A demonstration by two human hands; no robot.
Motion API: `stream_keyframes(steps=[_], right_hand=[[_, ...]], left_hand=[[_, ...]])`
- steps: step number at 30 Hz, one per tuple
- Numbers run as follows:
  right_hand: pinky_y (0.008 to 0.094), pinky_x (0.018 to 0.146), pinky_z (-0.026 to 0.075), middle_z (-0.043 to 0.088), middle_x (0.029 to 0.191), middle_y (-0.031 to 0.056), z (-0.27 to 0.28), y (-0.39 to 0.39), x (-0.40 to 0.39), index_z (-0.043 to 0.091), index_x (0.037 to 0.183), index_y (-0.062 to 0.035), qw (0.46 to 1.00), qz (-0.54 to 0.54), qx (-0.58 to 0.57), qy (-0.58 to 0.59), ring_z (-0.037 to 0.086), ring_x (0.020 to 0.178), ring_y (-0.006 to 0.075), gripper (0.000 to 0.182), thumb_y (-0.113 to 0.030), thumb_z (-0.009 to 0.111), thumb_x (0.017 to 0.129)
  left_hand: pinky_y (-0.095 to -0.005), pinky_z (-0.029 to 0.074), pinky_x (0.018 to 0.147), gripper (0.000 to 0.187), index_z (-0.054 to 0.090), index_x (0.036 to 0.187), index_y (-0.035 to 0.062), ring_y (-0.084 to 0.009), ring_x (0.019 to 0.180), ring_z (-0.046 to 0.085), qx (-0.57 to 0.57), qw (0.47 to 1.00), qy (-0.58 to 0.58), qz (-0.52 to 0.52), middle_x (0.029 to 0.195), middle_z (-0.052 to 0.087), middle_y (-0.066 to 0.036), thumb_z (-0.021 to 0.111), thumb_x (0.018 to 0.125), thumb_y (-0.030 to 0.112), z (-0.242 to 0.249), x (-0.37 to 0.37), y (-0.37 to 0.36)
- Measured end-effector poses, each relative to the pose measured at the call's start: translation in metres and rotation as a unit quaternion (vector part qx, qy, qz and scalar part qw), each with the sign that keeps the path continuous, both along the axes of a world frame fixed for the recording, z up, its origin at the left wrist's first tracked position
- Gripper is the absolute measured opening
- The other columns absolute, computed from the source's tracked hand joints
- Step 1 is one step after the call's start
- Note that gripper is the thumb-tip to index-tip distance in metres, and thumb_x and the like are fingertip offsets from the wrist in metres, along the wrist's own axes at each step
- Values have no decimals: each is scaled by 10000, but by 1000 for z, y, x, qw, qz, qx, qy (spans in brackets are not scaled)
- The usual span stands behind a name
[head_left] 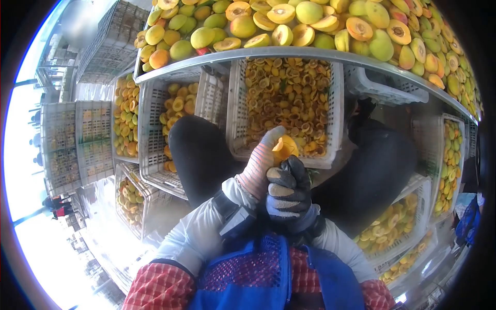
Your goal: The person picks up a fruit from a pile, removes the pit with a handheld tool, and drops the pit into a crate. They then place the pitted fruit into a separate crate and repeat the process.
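Note:
My left hand (260,161), in a striped light glove, is closed on an orange-yellow peach (284,148) with its cut hollow side partly showing. Right beside it my right hand (288,190), in a worn black and grey glove, is curled into a fist against the lower side of the fruit. Whatever lies inside that fist is hidden. Both hands are over the near edge of a white plastic crate (337,111) that stands between my knees. Thin, curved peach scraps (289,98) fill this crate.
A metal-edged table (310,52) heaped with whole and halved peaches (243,27) spans the top. Crates of peach halves stand at left (147,129) and lower right (426,199). Tall crate stacks (77,144) rise at far left. A white crate (385,85) sits under the table.

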State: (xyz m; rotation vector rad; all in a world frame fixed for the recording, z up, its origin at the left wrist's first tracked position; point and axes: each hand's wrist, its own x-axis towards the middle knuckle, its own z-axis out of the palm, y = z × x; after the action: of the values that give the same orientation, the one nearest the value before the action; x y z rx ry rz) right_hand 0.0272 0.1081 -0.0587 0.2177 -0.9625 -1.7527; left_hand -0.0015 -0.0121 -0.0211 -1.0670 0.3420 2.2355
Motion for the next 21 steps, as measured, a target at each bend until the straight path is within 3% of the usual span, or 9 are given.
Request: stream_keyframes(steps=[3,9,12,15,17,19,21], right_hand=[[262,356,375,389,563,-29,-4,0,2,408,800,-123,1000,1,7,0,380,363,60,418,-513,402,952],[266,366,373,398,578,-20,-7,0,5,412,816,-124,1000,7,7,-21,389,375,76,413,-513,395,954],[272,377,367,413,596,-13,-21,-1,9,424,828,-132,1000,15,5,-18,410,405,96,421,-533,381,951],[273,373,357,413,603,-10,-22,1,5,440,824,-113,999,-13,32,41,400,413,91,435,-521,370,959],[271,365,344,410,603,-10,-10,3,-9,482,853,-89,993,-52,18,106,383,413,84,457,-516,364,963],[253,353,323,402,594,-9,-23,6,-7,524,905,-62,991,-47,109,61,358,403,78,494,-528,369,958],[216,326,263,343,542,-34,-38,8,-4,598,956,-53,986,-6,169,6,281,367,64,542,-549,380,948]], left_hand=[[-280,464,461,438,642,807,74,-190,487,554,-58,995,-53,62,665,642,-74,551,865,498,-11,-2,8],[-291,480,492,403,637,782,84,-205,510,565,-61,996,-60,9,671,643,-72,567,863,472,-17,1,1],[-291,484,531,380,622,791,93,-194,540,567,-105,991,-65,41,676,632,-57,553,871,458,-31,5,3],[-304,462,715,372,553,954,88,-201,742,543,-72,995,-24,65,836,577,-67,564,846,444,-57,17,-3],[-316,467,749,370,548,976,86,-218,773,557,-138,986,-43,87,868,586,-74,550,855,436,-69,30,1],[-349,471,813,387,543,995,80,-245,837,577,-147,974,-93,144,909,605,-88,512,877,447,-66,31,3],[-349,492,779,385,569,971,77,-224,816,587,-113,989,-22,89,893,615,-83,516,887,449,-46,37,-17]])
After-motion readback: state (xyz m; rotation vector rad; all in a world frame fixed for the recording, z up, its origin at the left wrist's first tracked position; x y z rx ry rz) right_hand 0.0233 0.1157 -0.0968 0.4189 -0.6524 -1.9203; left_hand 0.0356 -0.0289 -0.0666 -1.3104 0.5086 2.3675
